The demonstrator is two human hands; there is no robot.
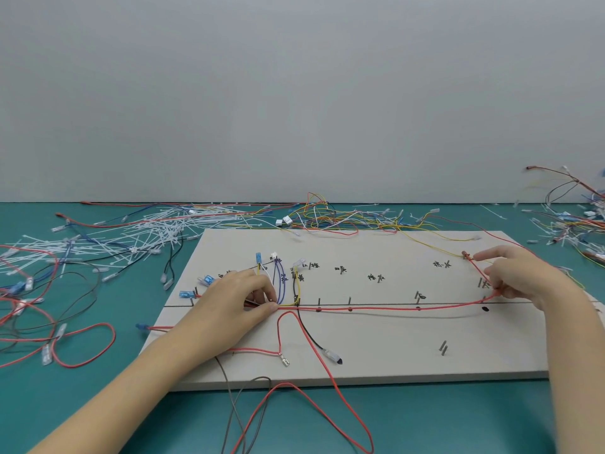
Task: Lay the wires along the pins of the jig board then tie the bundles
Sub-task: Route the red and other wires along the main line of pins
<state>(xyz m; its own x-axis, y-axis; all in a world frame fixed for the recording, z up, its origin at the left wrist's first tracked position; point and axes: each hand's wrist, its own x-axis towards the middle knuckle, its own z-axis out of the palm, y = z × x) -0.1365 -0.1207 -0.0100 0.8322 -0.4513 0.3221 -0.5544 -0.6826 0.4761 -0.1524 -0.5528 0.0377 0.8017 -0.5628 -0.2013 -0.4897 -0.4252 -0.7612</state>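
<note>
We pinch the red wire (376,308) with both hands (242,296) (520,276), fingers clamped, laying it along the jig board (393,355) pins; cable ties (157,231) wait on the desk, bundles seemingly untied.

Green table top (425,417), plain grey wall (294,93) behind it, black writing (375,277) marked on the pale board, a black dot (485,309) drawn near the right side of the board
</note>
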